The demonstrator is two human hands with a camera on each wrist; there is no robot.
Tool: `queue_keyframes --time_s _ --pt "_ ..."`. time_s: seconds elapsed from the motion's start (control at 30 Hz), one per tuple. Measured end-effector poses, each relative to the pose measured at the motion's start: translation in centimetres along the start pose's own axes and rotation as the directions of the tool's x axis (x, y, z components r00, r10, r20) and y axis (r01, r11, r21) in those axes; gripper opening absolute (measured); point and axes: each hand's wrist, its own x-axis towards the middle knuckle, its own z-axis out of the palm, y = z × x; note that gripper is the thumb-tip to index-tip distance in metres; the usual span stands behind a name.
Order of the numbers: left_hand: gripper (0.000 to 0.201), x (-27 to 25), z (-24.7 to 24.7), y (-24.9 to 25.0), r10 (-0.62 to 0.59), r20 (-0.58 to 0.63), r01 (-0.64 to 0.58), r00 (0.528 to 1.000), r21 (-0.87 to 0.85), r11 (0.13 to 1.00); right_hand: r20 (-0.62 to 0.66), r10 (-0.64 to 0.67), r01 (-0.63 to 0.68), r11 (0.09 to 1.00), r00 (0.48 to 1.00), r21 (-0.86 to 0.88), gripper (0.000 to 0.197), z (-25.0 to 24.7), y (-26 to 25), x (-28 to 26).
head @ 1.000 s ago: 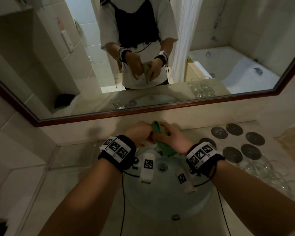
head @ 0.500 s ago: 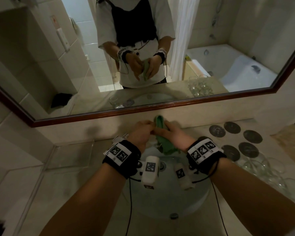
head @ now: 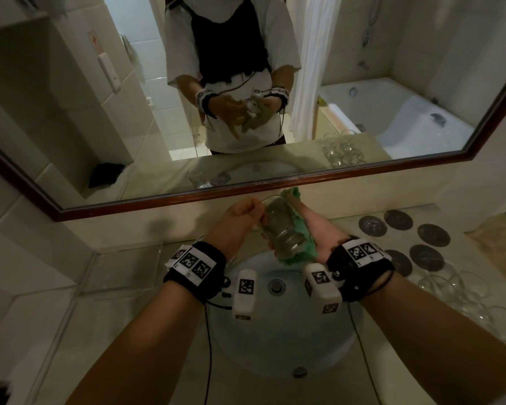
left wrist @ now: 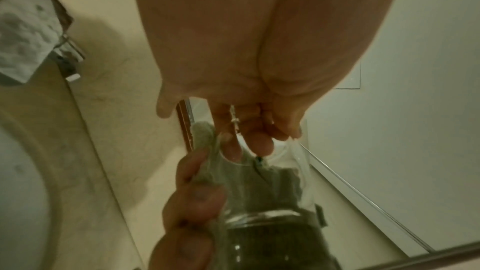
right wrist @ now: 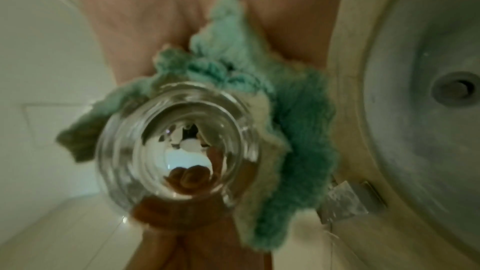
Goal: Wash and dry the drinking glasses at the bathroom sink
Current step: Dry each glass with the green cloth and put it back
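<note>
Left hand pinches the glass rim — right hand cups it through the green cloth.

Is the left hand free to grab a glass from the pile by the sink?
Probably not: the left hand pinches the rim of the glass held over the sink, and the pile sits beyond the right arm.

A wide mirror in a dark wooden frame hangs on pale tiled walls. It reflects a white bathtub, a white shower curtain and a tiled doorway. The light is dim.
</note>
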Motion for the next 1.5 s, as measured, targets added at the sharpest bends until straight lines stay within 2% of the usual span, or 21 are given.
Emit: queue_keyframes --time_s 0.1,0.2,0.3,0.37,0.43,0.5,0.57,0.67,0.77,0.83,0.9,0.93,1.0,1.07,1.17,1.3,1.37,1.43,1.5 --pt "0.028 0.1 -0.4 0.9 -0.066 -0.006 0.066 0.998 0.039 0.997 -0.026 -0.053 0.051 0.998 0.998 -0.045 0.065 0.2 0.0 0.2" --pt "0.024 0.6 -0.3 2.3 -0.130 -0.045 0.134 0.990 0.080 0.988 -0.091 -0.193 0.156 0.938 0.977 -0.310 0.053 0.8 0.1 0.2" --pt "0.017 0.8 0.2 3.1 -0.215 -0.052 0.221 0.975 0.184 0.958 -0.046 -0.332 0.236 0.754 0.942 -0.613 0.024 1.5 0.1 -0.1" --pt "0.019 0.8 0.6 3.2 -0.254 -0.075 0.265 0.964 0.249 0.932 0.008 -0.380 0.253 0.600 0.925 -0.759 0.003 1.5 0.2 -0.2" --pt "0.022 0.7 1.1 3.1 -0.283 -0.081 0.294 0.956 0.294 0.909 0.045 -0.417 0.245 0.440 0.908 -0.864 0.014 1.0 0.6 0.1" --pt "0.021 0.5 1.8 2.6 -0.303 -0.074 0.312 0.950 0.214 0.925 0.063 -0.437 0.227 0.334 0.897 -0.915 0.036 0.1 1.2 0.6" --pt "0.025 0.3 2.4 1.8 -0.300 -0.087 0.306 0.950 0.059 0.950 0.065 -0.434 0.218 0.312 0.898 -0.925 0.046 -0.6 1.8 1.0" --pt "0.029 0.2 2.7 0.7 -0.280 -0.115 0.271 0.953 -0.084 0.959 0.053 -0.419 0.216 0.353 0.907 -0.910 0.046 -0.7 2.0 1.1" --pt "0.028 0.2 2.6 0.5 -0.263 -0.135 0.244 0.955 -0.143 0.959 -0.009 -0.368 0.187 0.492 0.930 -0.850 0.028 -0.2 1.7 1.1" --pt "0.028 0.3 2.5 0.5 -0.252 -0.146 0.226 0.957 -0.177 0.958 -0.025 -0.322 0.195 0.632 0.946 -0.750 0.015 0.2 1.5 0.7" --pt "0.027 0.3 2.5 0.5 -0.229 -0.140 0.198 0.963 -0.203 0.959 -0.056 -0.253 0.189 0.835 0.966 -0.517 0.023 0.5 1.3 0.0" --pt "0.027 0.3 2.5 0.5 -0.210 -0.136 0.178 0.968 -0.216 0.960 -0.070 -0.209 0.166 0.906 0.975 -0.390 0.030 0.4 1.3 -0.2" --pt "0.026 0.4 2.3 0.3 -0.158 -0.107 0.130 0.982 -0.231 0.964 -0.072 -0.110 0.094 0.975 0.991 -0.203 0.048 0.1 1.1 -0.4" --pt "0.026 0.3 2.1 0.2 -0.096 -0.057 0.081 0.994 -0.230 0.970 -0.023 -0.024 0.022 0.997 0.999 -0.080 0.065 -0.2 1.0 -0.4" --pt "0.027 0.2 1.7 0.4 -0.024 0.000 0.024 1.000 -0.205 0.979 -0.001 0.058 -0.058 0.998 0.998 0.033 0.070 -0.3 0.6 -0.6" --pt "0.023 0.2 1.5 0.4 0.031 0.027 -0.029 0.999 -0.088 0.996 -0.023 0.122 -0.121 0.992 0.992 0.041 0.087 -1.7 0.6 -0.6" --pt "0.020 0.2 1.5 0.3 0.044 -0.011 -0.044 0.999 0.001 0.999 0.068 0.189 -0.196 0.975 0.980 0.106 0.091 -2.3 0.7 -0.7" --pt "0.019 0.2 1.5 0.2 0.057 -0.075 -0.052 0.996 0.071 0.996 0.195 0.263 -0.301 0.932 0.945 0.203 0.087 -2.7 0.5 -0.6" --pt "0.017 0.0 1.8 0.3 0.079 -0.100 -0.064 0.992 0.143 0.988 0.242 0.301 -0.352 0.913 0.922 0.206 0.083 -2.8 0.1 -0.7"
